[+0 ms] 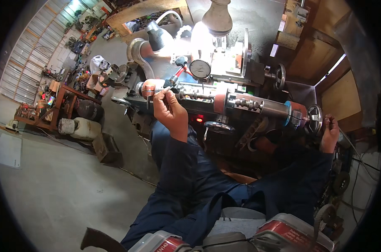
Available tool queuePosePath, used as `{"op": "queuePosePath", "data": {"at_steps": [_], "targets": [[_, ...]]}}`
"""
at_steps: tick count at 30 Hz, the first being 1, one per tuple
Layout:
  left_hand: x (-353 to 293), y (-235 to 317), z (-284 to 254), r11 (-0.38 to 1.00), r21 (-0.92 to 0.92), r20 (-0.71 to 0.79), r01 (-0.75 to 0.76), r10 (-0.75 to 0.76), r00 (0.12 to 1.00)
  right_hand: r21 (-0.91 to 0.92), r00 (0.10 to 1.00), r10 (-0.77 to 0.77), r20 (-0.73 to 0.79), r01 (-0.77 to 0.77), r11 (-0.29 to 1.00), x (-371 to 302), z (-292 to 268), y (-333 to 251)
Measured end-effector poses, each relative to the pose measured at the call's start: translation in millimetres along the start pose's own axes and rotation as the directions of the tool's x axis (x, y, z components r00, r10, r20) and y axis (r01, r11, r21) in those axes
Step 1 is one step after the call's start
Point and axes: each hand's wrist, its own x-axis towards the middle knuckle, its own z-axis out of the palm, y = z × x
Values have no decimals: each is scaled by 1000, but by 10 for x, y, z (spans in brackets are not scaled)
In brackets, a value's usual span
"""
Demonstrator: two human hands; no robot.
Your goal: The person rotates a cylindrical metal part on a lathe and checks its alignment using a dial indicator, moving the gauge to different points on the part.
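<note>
A bench machine holds a long crankshaft-like metal shaft [199, 95] lengthwise in front of me. Near its left end, beside an orange-red headstock [149, 87], my left hand [172, 110] is raised with thumb and forefinger pinched together; what they hold is too small to make out. A round dial gauge [200, 69] on a red-armed stand rises just behind the shaft. Far to the right, my right hand [331, 133] has its fingers curled beside the rim of a chrome handwheel [315, 119]. Whether those fingers grip a handle there is hidden.
A lit lamp with a black shade [156, 37] shines over the machine. A second handwheel [219, 127] juts toward my knees. Left on the floor are a metal box [107, 148], a pale gas cylinder [86, 128] and a loaded brown rack [64, 107]. Wooden boards [343, 94] stand right.
</note>
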Motion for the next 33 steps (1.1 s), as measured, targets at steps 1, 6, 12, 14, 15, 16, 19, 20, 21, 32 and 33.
{"op": "queuePosePath", "data": {"at_steps": [1,6,12,14,15,16,19,20,21,32,33], "targets": [[-1,2,1,1000,12,0,-13,13,1000,-9,1000,-24,-6,24,1000,30,15,19],[-15,21,3,1000,-12,4,12,-12,1000,85,1000,-2,6,2,996,163,47,169],[-10,8,5,1000,-4,-5,6,-6,1000,-33,996,37,75,-35,999,421,60,560],[-12,3,6,1000,-13,-10,8,-9,1000,29,995,22,100,-25,999,439,97,711],[-14,2,7,1000,-16,-13,12,-12,1000,103,988,57,145,-72,992,433,114,779],[-16,2,8,1000,-19,-12,21,-22,1000,175,978,88,191,-122,977,421,131,842],[-17,1,7,999,-31,-17,23,-24,1000,206,986,80,147,-109,972,285,149,1003],[-16,0,5,999,-34,-20,13,-14,1000,327,977,148,152,-191,925,246,145,1047],[-14,0,3,999,-37,-20,23,-24,1000,315,980,154,123,-185,931,206,140,1088],[-10,13,13,1000,-24,-26,-16,15,1000,-11,982,99,162,-99,995,-200,55,953],[-7,14,13,1000,-24,-23,-5,4,1000,-30,978,153,140,-150,988,-226,76,890]]}}
